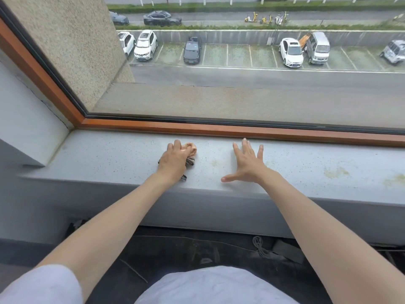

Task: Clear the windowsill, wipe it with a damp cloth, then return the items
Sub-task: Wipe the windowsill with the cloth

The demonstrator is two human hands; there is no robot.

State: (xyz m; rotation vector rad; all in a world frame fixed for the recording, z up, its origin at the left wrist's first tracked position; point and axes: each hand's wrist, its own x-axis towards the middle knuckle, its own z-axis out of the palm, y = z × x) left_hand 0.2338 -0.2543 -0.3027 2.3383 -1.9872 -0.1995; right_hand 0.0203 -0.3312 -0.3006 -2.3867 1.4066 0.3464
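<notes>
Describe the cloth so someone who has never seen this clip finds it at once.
Start at the grey windowsill below the orange-brown window frame. Near its middle, the left hand grips a bunched cloth, peach with a dark patterned part. The right hand beside it is spread open and holds nothing.

On my feed a big window [241, 84] fills the upper half, edged along its bottom and left side by an orange-brown wooden frame [219, 127]. Left of the frame, a pale grey wall [26, 110] angles inward. Through the glass, just beyond the frame, I see a rough concrete ledge [219, 99] and a speckled pillar [72, 40] rising at the left. Farther out lies a grey road [263, 77], then a car park [238, 54] with white and dark cars, and yellow scooters [265, 18] beyond that. The daylight coming in is flat and soft. Well below the frame, the floor [186, 249] is dark, with a coiled cable [259, 245] lying on it.
</notes>
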